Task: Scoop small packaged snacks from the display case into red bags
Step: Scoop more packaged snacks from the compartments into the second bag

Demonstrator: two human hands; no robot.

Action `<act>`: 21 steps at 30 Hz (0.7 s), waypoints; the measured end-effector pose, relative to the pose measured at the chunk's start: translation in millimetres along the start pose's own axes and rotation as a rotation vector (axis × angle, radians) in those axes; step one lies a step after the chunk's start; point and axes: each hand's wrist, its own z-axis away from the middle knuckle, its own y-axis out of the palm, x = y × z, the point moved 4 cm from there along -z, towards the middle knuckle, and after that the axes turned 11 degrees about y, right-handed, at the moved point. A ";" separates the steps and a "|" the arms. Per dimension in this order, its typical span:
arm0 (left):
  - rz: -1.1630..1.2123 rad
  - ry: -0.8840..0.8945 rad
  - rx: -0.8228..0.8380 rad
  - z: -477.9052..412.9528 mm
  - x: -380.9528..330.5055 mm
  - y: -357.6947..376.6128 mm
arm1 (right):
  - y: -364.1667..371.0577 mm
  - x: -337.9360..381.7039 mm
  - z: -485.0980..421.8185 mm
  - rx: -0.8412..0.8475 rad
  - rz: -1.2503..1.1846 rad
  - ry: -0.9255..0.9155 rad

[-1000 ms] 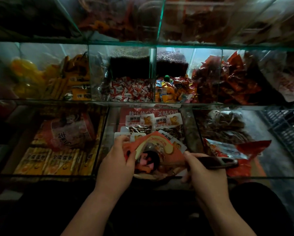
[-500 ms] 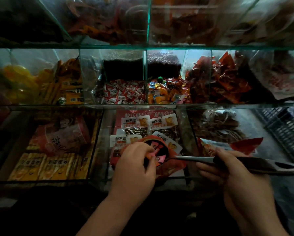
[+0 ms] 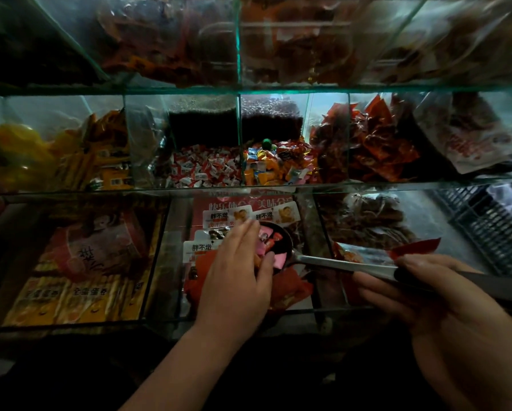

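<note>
Pink, red snack packets (image 3: 279,259) in dark scoop (image 3: 345,266)

The left hand (image 3: 237,277) covers the near left part of the scoop's (image 3: 332,264) bowl and most of the red bag (image 3: 290,289) under it, so the bag's mouth cannot be made out. Right of the bowl, the scoop's dark handle runs off the picture's edge past the right hand (image 3: 444,307), whose wrist is cut off too. Far above the scoop, the packets (image 3: 166,40) on the top shelf (image 3: 249,89) are a blur behind glass.
</note>
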 end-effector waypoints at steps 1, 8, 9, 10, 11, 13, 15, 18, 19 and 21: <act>0.011 0.014 -0.020 -5.1 -1.5 -2.6 | 1.6 2.7 -0.6 -0.005 -0.014 -0.012; -0.049 0.163 -0.044 -91.8 -1.8 -9.6 | 34.5 14.8 -18.1 0.034 -0.116 -0.091; -0.049 0.181 -0.025 -105.1 -0.8 -7.6 | 39.5 15.3 -22.6 0.027 -0.122 -0.098; -0.040 0.202 -0.007 -117.9 0.0 -5.3 | 43.7 15.8 -27.8 0.014 -0.130 -0.112; -0.030 0.225 0.009 -129.8 0.7 -3.1 | 47.6 16.6 -32.9 -0.004 -0.143 -0.129; -0.016 0.261 0.042 -152.5 1.1 1.8 | 52.6 17.6 -43.3 -0.046 -0.185 -0.148; 0.017 0.252 0.068 -171.6 1.2 5.8 | 56.2 19.1 -55.2 -0.072 -0.215 -0.153; 0.105 0.154 0.014 -184.4 4.7 7.1 | 59.5 23.9 -79.9 -0.104 -0.199 -0.224; 0.140 0.114 -0.030 -183.4 7.1 6.0 | 61.1 26.0 -88.6 -0.123 -0.130 -0.272; 0.196 0.053 -0.099 -174.0 12.5 5.2 | 65.2 33.0 -103.6 -0.166 0.215 -0.506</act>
